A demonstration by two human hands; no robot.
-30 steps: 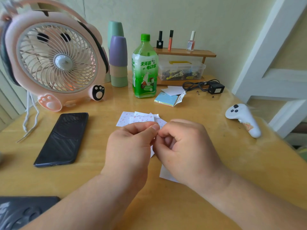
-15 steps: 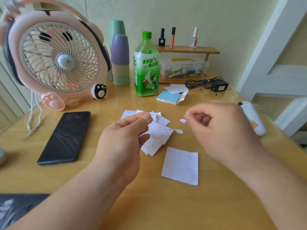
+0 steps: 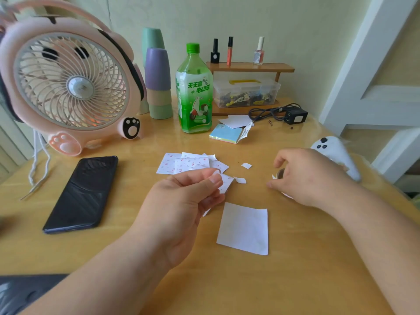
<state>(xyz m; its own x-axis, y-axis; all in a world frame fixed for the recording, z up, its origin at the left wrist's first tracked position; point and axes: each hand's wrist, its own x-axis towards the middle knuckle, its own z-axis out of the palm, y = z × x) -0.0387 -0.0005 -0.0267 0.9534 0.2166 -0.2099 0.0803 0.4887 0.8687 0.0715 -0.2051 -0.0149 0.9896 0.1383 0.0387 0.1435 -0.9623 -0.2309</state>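
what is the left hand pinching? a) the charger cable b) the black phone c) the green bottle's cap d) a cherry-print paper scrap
d: the left hand pinches the cherry-print paper scrap between thumb and fingers, above the table.

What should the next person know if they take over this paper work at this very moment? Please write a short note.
Left hand: pinches a cherry-printed paper piece between thumb and fingers, above the table.
Right hand: fingers curled down on the table by a small white bit; whether it holds it I cannot tell.
Things: printed pile beyond the left hand; two torn scraps between the hands; plain white square nearer.
Done: scraps are off.
Left: probably more tearing of the held piece.
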